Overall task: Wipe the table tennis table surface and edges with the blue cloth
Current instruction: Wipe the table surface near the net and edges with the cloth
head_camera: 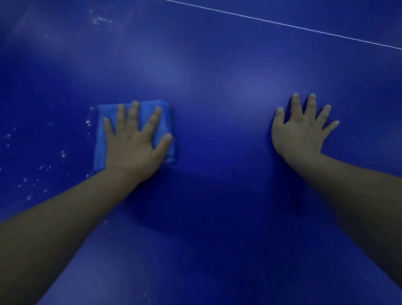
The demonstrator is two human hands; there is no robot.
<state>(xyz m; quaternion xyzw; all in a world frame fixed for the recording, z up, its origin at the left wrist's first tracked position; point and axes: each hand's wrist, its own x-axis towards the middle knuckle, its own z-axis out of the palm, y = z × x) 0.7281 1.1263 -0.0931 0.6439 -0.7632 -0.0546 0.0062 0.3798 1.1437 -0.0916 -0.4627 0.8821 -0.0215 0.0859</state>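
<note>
Pale specks (35, 167) dot the glossy dark-blue table tennis table surface (216, 198) at far left, just beside the folded, soft lighter-blue cloth (101, 137). The left hand (134, 145) presses flat on that square cloth, fingers spread and straight; the specks lie to the cloth's left, likely the next sweep. Well apart, the right hand (303, 130) rests splayed on bare table, holding nothing. A thin white line (268, 20) crosses beyond.

Left hand (132, 147) covers the middle of the blue cloth (100, 144), left forearm (44, 226) and right forearm (364, 203) run off frame, counter (219, 130) spills past every edge, white specks (63, 154) too blurred to identify.
</note>
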